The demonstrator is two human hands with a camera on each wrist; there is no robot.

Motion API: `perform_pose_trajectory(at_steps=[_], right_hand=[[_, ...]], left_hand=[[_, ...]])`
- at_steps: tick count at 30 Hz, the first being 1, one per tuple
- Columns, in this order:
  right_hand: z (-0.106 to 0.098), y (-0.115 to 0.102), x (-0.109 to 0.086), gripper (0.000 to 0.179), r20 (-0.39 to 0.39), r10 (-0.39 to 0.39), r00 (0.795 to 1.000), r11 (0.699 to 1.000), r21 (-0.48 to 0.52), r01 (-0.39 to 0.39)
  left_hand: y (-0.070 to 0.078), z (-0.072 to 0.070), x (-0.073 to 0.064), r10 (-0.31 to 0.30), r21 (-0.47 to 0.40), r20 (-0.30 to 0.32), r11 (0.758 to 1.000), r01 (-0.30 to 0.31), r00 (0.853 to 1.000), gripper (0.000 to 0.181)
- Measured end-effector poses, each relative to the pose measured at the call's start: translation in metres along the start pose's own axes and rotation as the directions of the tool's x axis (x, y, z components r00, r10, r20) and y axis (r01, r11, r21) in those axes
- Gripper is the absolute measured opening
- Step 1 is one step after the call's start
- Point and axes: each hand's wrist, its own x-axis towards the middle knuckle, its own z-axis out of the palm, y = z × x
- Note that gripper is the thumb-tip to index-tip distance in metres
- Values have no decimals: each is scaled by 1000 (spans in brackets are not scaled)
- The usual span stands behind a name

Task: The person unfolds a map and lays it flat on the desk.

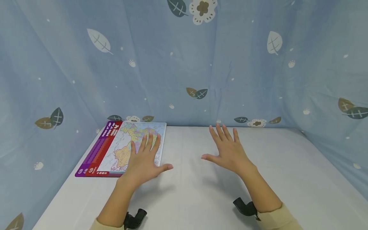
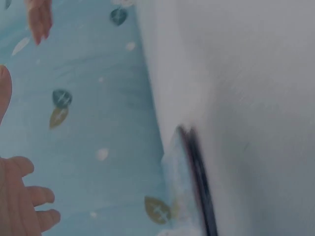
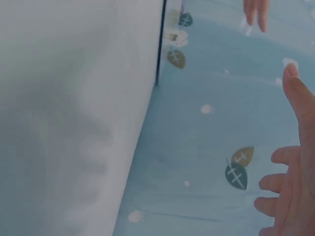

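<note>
My left hand hovers with fingers spread and overlaps the lower right part of a map board in the head view. That board shows a colored map beside red and purple strips with white lettering, and it looks like a stack of thin boards. My right hand is held over the white table to the right, its fingers spread and nothing in it. In the left wrist view the edge of the stack appears dark and blurred. The fingers of my right hand show at the right wrist view's side.
A white-covered table spreads under both hands. Behind it hangs a blue curtain printed with leaves and flowers. Black wrist mounts sit by the beige sleeves.
</note>
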Motion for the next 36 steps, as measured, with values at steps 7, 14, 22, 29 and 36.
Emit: perform_pose_trajectory(at_steps=[7, 14, 22, 29, 36], right_hand=[[-1, -3, 5, 101, -4, -34, 999, 998, -50, 33], [3, -11, 12, 100, -42, -65, 997, 996, -62, 62], [6, -25, 19, 100, -26, -66, 998, 998, -17, 65], [10, -39, 28, 99, -29, -83, 996, 997, -5, 83], [14, -53, 36, 97, -25, -96, 995, 995, 11, 96]], left_hand=[[-18, -9, -4, -33, -24, -14, 999, 32, 999, 111], [-30, -11, -9, -55, -5, -23, 998, 55, 998, 111], [-44, -13, -18, -97, 6, -3, 995, 97, 995, 111], [-57, -19, -24, -118, -6, 1, 993, 118, 993, 110], [-67, -18, -30, -137, -33, 12, 990, 138, 990, 111]])
